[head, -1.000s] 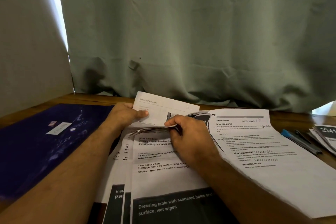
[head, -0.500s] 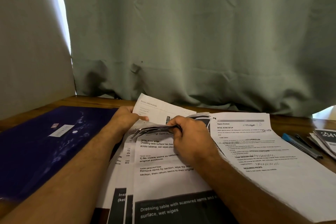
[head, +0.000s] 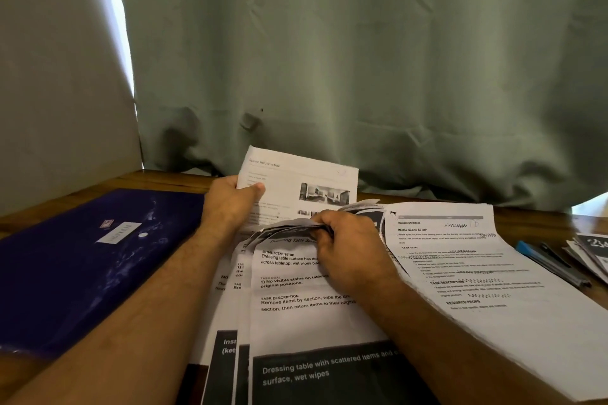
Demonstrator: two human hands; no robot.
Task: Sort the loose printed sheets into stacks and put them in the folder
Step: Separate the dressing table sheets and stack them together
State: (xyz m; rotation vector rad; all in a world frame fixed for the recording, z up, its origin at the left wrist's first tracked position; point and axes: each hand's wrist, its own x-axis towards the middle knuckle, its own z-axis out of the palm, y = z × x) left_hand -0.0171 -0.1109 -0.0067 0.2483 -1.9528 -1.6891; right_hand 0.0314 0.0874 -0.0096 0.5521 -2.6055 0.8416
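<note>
- Left hand [head: 230, 204] up at the far edge of the pile, thumb pressed on the front and fingers behind a raised sheet [head: 306, 184] headed "Scene information" — I've got that one pinched and tilted up toward the curtain [head: 362, 59].
- Right hand [head: 348, 250] is curled over the top edges of the sheets in front of me, fingertips [head: 324, 233] bunching several crumpled page tops together; that's a gripping hold on the fanned stack [head: 306, 316].
- Top page of that stack reads "Dressing table" with a dark band at its near end; more pages peek out from under it on its left side.
- To the right lies a separate sheet [head: 487, 276] with an "INITIAL SCENE SETUP" heading, flat on the wooden table [head: 171, 179] and partly under my right wrist.
- The blue folder [head: 82, 266] lies closed and flat on the left, just beside my left forearm, white label on top.
- Far right: a blue pen [head: 549, 263] near the edge, and past it another small pile of printed papers [head: 592, 253], cut off by the frame.
</note>
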